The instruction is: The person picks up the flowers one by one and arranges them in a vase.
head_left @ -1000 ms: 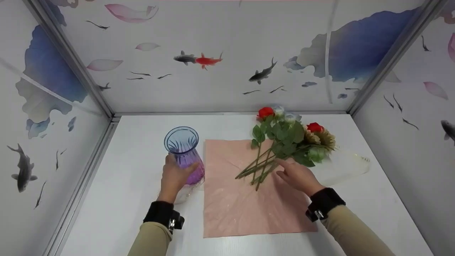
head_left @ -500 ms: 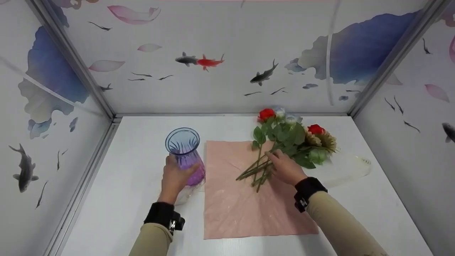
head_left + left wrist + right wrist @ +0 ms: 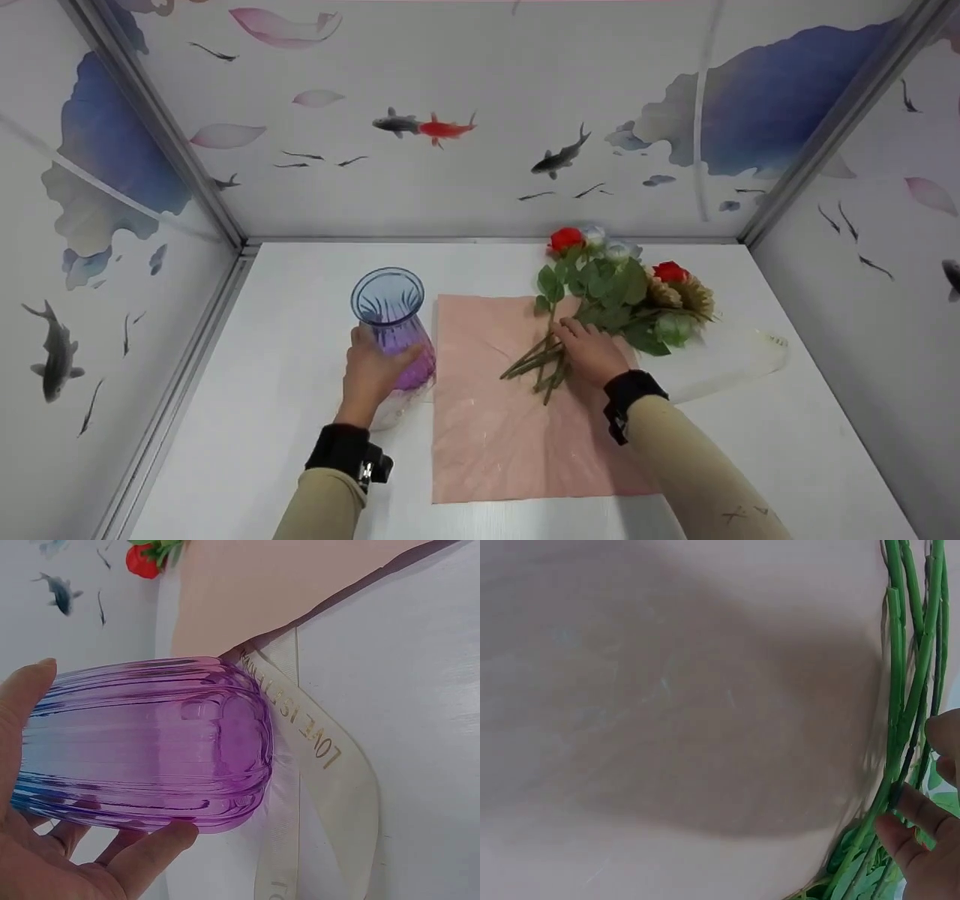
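On the left in the head view, my left hand (image 3: 367, 375) grips a ribbed glass vase (image 3: 396, 337), its fingers and thumb around the body. The vase is blue at the rim and purple toward the base; the left wrist view shows the purple base (image 3: 232, 735) beside a white ribbon (image 3: 322, 757). My right hand (image 3: 596, 356) holds the stems of an artificial flower bunch (image 3: 600, 281), lying across pink wrapping paper (image 3: 487, 442). Several green stems (image 3: 896, 690) pass between its thumb and fingers in the right wrist view. Red, pale blue, brownish and green blooms point to the back right.
A sheer ribbon (image 3: 772, 360) lies on the white table (image 3: 810, 450) right of the paper. Printed panels (image 3: 480, 195) wall in the table at the back and both sides. The gold-lettered ribbon lies under and beside the vase.
My right hand has moved left from the right side of the bunch onto the stems and closed around them. The left hand and vase stay nearly where they were.
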### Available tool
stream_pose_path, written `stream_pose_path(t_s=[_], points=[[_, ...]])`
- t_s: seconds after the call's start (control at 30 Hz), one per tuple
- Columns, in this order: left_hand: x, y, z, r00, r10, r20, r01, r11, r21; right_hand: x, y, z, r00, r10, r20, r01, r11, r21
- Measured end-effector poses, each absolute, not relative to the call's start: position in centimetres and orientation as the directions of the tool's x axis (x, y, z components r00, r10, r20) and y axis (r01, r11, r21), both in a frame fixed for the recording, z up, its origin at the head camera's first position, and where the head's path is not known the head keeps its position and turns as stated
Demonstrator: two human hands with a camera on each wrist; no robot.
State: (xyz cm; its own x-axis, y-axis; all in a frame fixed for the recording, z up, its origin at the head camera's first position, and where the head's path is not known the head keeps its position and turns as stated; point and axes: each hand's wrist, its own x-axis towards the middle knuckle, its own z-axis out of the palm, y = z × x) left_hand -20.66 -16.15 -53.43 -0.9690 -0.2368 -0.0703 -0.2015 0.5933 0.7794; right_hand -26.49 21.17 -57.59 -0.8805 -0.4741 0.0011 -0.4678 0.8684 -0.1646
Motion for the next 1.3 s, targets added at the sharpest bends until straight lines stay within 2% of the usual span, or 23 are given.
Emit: stream_pose_path(t_s=[0.3, 0.53, 0.83, 1.0, 1.3], points=[[-20.7, -16.1, -53.4, -0.97, -0.232, -0.074, -0.201, 0.593, 0.78, -27.0, 20.5, -57.7, -0.911, -0.401, -0.099, -0.39, 0.913, -0.116], [-20.7, -16.1, -53.2, -0.968, -0.236, -0.08, -0.209, 0.594, 0.777, -27.5, 19.8, -57.6, -0.914, -0.358, -0.193, -0.328, 0.929, -0.17], [-20.6, -16.2, -53.3, -0.967, -0.242, -0.085, -0.217, 0.596, 0.773, -27.6, 18.7, -56.7, -0.91, -0.341, -0.236, -0.313, 0.938, -0.151], [-20.7, -16.1, -53.3, -0.967, -0.244, -0.08, -0.216, 0.607, 0.765, -27.8, 18.5, -57.0, -0.928, -0.324, -0.186, -0.295, 0.941, -0.165], [-20.6, -16.0, -53.3, -0.966, -0.247, -0.071, -0.213, 0.613, 0.761, -28.0, 18.3, -57.3, -0.952, -0.29, -0.099, -0.251, 0.923, -0.293]])
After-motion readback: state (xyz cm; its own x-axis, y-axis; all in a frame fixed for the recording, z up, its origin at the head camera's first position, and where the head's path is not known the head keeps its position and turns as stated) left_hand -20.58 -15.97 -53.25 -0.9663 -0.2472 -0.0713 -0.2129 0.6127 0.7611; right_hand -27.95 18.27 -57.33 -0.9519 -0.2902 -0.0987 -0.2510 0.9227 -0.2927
